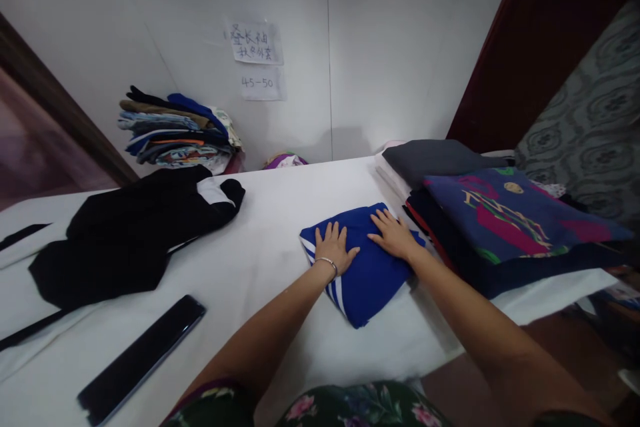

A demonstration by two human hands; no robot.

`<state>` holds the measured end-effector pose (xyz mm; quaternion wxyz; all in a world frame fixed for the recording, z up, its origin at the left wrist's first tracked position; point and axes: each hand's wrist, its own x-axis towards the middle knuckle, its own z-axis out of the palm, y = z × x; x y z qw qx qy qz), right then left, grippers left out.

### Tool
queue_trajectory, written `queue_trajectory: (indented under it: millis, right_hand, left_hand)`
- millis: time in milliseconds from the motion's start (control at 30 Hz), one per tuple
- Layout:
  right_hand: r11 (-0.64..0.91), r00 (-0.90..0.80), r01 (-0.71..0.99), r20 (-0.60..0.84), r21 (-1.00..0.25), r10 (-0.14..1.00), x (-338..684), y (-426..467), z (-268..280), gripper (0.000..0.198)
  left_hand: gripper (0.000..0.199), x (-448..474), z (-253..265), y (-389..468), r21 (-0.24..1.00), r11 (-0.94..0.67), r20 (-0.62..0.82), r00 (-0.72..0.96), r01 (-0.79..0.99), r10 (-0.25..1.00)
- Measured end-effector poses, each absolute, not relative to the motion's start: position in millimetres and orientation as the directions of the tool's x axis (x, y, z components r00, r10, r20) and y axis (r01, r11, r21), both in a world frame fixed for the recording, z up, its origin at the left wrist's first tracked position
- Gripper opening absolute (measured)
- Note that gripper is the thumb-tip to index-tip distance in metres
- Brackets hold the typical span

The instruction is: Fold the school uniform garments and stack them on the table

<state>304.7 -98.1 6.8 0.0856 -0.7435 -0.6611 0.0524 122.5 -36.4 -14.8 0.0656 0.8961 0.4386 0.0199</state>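
A folded blue garment with white stripes [373, 280] lies on the white table [260, 227] in front of me. My left hand [334, 250] rests flat on its left part, fingers spread, a bracelet round the wrist. On the upper right part of the same garment lies my right hand [393, 233], also flat with its fingers apart. Neither hand grips the cloth. The garment's underside is hidden.
To the left lie a black garment with white parts [135, 227] and a dark phone-like slab [145, 360]. Folded clothes [175, 130] are piled at the back left. Stacks with a grey garment [440, 160] and a patterned blue one [515, 213] stand right. Paper notes [256, 43] hang on the wall.
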Motion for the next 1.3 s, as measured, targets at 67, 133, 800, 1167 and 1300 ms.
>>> queue_trajectory:
  millis: [67, 133, 800, 1167, 1300]
  right_hand:
    - [-0.205, 0.198, 0.963, -0.059, -0.174, 0.978, 324.6, -95.8, -9.2, 0.066]
    - [-0.229, 0.219, 0.958, -0.075, -0.171, 0.973, 335.2, -97.4, -19.5, 0.068]
    - [-0.087, 0.099, 0.979, 0.054, -0.186, 0.994, 318.0, -65.7, 10.2, 0.069]
    - [-0.048, 0.04, 0.942, -0.029, -0.331, 0.999, 347.1, -34.8, -33.7, 0.062]
    - [-0.024, 0.045, 0.904, 0.041, -0.427, 0.998, 350.3, -35.3, -35.5, 0.057]
  left_hand:
    - [0.075, 124.2, -17.7, -37.3, 0.128, -0.609, -0.032, 0.617, 0.783, 0.786]
    - [0.075, 125.2, -16.9, -37.7, 0.131, -0.61, -0.033, 0.619, 0.781, 0.785]
    - [0.074, 96.5, -23.2, -11.6, 0.182, -0.522, 0.035, 0.525, 0.833, 0.85]
    - [0.072, 93.1, -26.5, -11.0, 0.245, -0.515, 0.05, 0.52, 0.821, 0.853]
    - [0.069, 93.4, -8.8, 6.3, 0.334, -0.461, -0.014, 0.494, 0.822, 0.869]
